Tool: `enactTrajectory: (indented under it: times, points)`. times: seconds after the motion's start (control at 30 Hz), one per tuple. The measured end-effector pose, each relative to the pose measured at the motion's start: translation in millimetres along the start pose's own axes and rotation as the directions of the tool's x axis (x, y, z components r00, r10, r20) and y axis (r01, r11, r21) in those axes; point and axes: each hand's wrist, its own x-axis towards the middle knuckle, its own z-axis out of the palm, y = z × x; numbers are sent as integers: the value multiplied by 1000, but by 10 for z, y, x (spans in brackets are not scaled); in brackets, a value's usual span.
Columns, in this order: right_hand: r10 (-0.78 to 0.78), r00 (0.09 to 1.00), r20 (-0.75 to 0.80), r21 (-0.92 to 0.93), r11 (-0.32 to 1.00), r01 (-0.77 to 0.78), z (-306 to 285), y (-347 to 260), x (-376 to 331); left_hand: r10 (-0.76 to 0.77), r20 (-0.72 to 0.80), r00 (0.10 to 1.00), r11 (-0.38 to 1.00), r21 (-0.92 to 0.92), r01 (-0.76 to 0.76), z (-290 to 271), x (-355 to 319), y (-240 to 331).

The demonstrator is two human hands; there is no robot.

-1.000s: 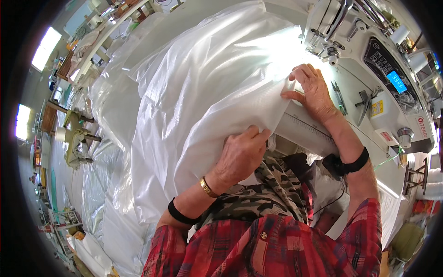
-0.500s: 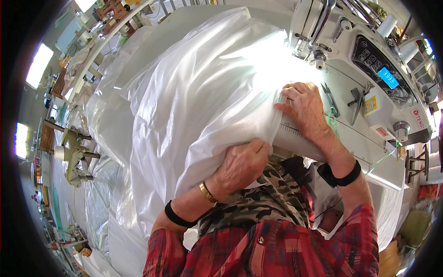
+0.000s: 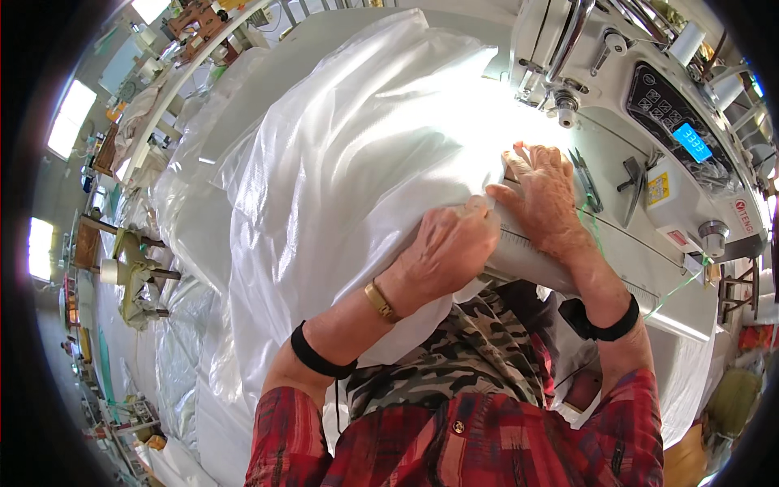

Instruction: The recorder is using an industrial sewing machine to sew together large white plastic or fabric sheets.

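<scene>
A large white woven plastic sheet (image 3: 324, 187) lies in loose folds over the sewing table, its right edge running toward the sewing machine (image 3: 600, 89). My left hand (image 3: 454, 247) is closed on that edge, knuckles up, close beside the right thumb. Farther along, my right hand (image 3: 544, 199) has its fingers bent and its thumb against the sheet's edge, just short of the machine's needle area. Strong glare hides the fingertips and the needle. Thread snips (image 3: 586, 180) lie right of my right hand, with green thread (image 3: 596, 231) near them.
A dark metal piece (image 3: 633, 185) rests by the machine's base. The machine's blue-lit display (image 3: 691, 143) faces up at the right. A printed ruler scale (image 3: 519, 240) runs along the table's near edge. More clear plastic sheeting (image 3: 182, 349) hangs at the left, near a stool (image 3: 130, 272).
My left hand has moved up and right along the sheet's edge, close to my right hand. The sheet's near part has shifted with it. My right hand has stayed near the same place.
</scene>
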Motion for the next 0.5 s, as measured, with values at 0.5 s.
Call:
enactTrajectory:
  times: [0.5]
  points:
    - [53, 998, 39, 103, 993, -57, 53, 87, 2, -99, -17, 995, 994, 50, 100, 308, 829, -320]
